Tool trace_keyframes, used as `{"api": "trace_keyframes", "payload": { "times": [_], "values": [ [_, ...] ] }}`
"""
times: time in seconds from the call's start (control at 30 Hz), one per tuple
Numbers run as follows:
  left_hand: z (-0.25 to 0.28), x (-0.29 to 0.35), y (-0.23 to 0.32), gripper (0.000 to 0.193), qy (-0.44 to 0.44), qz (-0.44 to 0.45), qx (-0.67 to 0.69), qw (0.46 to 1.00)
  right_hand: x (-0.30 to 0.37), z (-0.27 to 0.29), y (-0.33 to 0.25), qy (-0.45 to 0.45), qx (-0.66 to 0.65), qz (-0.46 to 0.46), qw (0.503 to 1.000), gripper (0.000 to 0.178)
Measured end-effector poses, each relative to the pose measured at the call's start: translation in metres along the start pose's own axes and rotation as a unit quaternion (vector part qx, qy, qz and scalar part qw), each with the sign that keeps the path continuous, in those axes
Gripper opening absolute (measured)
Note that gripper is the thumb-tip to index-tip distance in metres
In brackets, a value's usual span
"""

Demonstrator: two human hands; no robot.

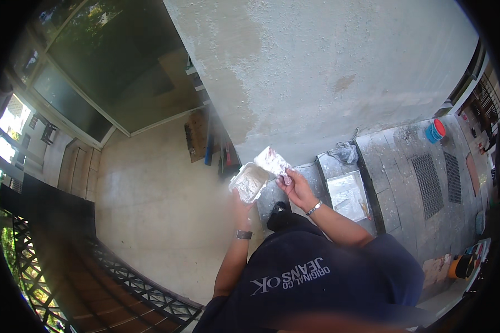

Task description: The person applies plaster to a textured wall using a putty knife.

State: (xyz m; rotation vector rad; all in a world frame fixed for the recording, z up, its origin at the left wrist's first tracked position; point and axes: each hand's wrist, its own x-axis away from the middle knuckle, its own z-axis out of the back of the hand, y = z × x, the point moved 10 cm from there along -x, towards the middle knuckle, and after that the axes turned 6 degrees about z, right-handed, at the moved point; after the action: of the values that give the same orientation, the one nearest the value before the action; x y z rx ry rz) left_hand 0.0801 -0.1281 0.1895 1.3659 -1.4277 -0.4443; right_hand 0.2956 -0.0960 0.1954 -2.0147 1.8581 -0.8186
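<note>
While the white tub (258, 194), pale paste (250, 180) coating its inside, sits clasped in the left hand (241, 202), here's the right hand (298, 191) pinching a paste-smeared flat blade (271, 160) at its far right! Both forearms (341, 226) angle inward.

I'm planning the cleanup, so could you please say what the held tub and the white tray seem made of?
The tub: probably plastic, smooth and off-white, given its rounded corners and moulded-looking rim tabs.
The tray: perhaps plastic, pale and rather dull, with raised edges; white smears hide the finish, so metal remains possible.
</note>
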Motion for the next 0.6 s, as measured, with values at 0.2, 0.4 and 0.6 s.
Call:
{"api": "trace_keyframes", "payload": {
  "times": [0.2,0.4,0.6],
  "values": [
    [-0.007,-0.033,0.002,0.054,-0.034,0.018,0.008,0.999,-0.060,-0.067,-0.106,-0.028,0.007,0.223,0.974,0.028],
    [-0.017,-0.058,0.013,0.055,-0.054,0.052,-0.017,0.997,-0.084,-0.139,-0.187,-0.019,0.291,0.549,0.783,0.038],
    [0.010,-0.068,0.017,0.053,-0.023,0.084,-0.043,0.995,-0.116,-0.220,-0.151,-0.010,0.611,0.674,0.415,0.046]
  ]
}}
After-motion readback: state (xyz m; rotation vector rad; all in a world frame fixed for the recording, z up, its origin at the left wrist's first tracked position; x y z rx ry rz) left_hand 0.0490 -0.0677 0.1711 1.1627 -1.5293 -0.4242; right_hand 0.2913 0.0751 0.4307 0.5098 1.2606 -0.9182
